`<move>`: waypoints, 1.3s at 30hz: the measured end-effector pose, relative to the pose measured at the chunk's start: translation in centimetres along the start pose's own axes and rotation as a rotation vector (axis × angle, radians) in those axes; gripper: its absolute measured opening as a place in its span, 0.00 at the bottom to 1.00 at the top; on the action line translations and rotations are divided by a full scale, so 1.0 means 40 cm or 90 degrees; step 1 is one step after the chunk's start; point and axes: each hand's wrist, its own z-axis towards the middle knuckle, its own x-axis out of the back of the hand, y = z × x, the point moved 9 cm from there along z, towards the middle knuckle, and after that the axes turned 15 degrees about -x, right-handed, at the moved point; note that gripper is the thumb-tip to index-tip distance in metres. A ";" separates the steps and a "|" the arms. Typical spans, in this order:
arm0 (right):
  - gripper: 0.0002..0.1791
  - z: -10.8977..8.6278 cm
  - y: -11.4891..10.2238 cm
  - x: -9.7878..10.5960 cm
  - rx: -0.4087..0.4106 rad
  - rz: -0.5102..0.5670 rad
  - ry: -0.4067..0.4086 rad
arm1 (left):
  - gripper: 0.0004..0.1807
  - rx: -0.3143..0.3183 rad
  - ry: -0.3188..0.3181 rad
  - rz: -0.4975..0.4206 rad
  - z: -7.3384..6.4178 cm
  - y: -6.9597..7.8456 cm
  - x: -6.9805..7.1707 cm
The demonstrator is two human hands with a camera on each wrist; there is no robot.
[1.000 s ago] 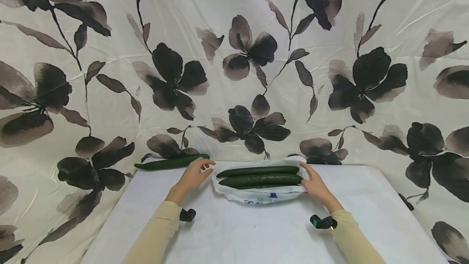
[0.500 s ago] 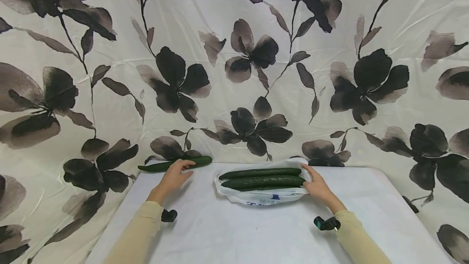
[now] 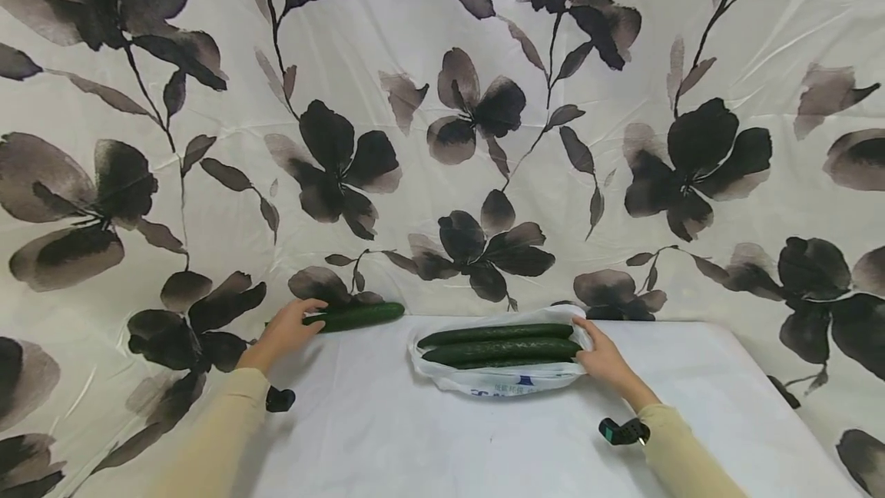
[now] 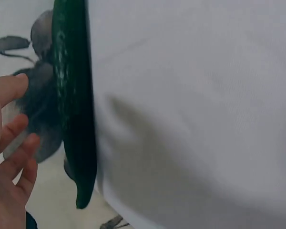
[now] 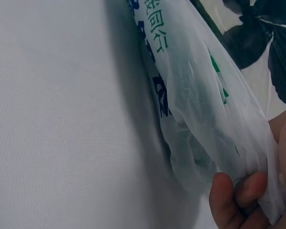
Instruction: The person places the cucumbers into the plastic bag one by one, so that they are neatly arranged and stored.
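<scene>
A single green cucumber (image 3: 362, 317) lies along the back edge of the table, left of centre. My left hand (image 3: 286, 329) is over its left part, and in the left wrist view the fingers (image 4: 20, 155) are loosely bent beside the cucumber (image 4: 74, 100) with a gap between. Mid-table is a white plastic bag (image 3: 459, 384) with printed characters, its mouth spread open. Several cucumbers (image 3: 501, 350) lie side by side inside it. My right hand (image 3: 608, 366) holds the bag's right end, the thin plastic (image 5: 214, 119) gathered in its curled fingers (image 5: 222, 198).
The table has a white cover (image 3: 429, 444). Behind it hangs a pale cloth with dark flowers (image 3: 477, 114), close to the back edge. A dark wrist-worn device (image 3: 622, 431) sits at the right wrist, another device (image 3: 280, 400) at the left.
My left hand has moved left, away from the bag, to the lone cucumber's left part. The right hand keeps its hold on the bag. The head view has shifted slightly.
</scene>
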 end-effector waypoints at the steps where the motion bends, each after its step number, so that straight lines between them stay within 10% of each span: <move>1: 0.39 -0.002 0.002 -0.005 0.000 -0.001 -0.002 | 0.24 0.006 -0.006 0.002 -0.008 -0.012 0.000; 17: 0.37 -0.011 0.047 -0.026 -0.006 0.014 0.015 | 0.26 0.040 -0.015 -0.005 -0.006 -0.103 -0.059; 26: 0.37 0.000 0.059 -0.015 -0.008 0.024 0.023 | 0.28 0.055 -0.020 0.096 0.014 -0.105 -0.106; 39: 0.35 0.015 0.050 -0.014 -0.008 0.044 0.046 | 0.34 -0.031 -0.007 0.113 0.028 -0.079 -0.123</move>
